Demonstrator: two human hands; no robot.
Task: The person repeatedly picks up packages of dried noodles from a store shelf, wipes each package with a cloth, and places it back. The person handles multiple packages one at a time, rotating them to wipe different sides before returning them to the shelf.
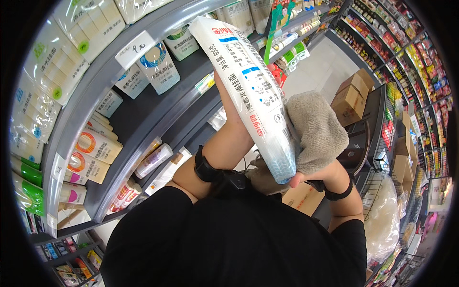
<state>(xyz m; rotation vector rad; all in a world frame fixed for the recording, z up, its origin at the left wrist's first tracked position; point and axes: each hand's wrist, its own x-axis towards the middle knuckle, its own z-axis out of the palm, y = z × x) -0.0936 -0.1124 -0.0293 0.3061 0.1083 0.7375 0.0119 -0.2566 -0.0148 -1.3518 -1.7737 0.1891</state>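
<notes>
A long white plastic-wrapped pack of dried noodles is tilted in front of me, with printed panels on its face and a pale blue patterned lower end. My left hand supports it along the left side, its fingers mostly hidden behind the pack. At the lower end, the thumb of my right hand touches the wrapper. A thick grey-beige cloth is bunched in that hand and lies against the pack's right side, covering most of the fingers. Black straps circle both forearms.
Curved-looking grey store shelves on my left carry upright noodle packs and price labels. Cardboard boxes stand to the right, beside a wire basket rack with a clear plastic bag. Stocked shelving lines the far right.
</notes>
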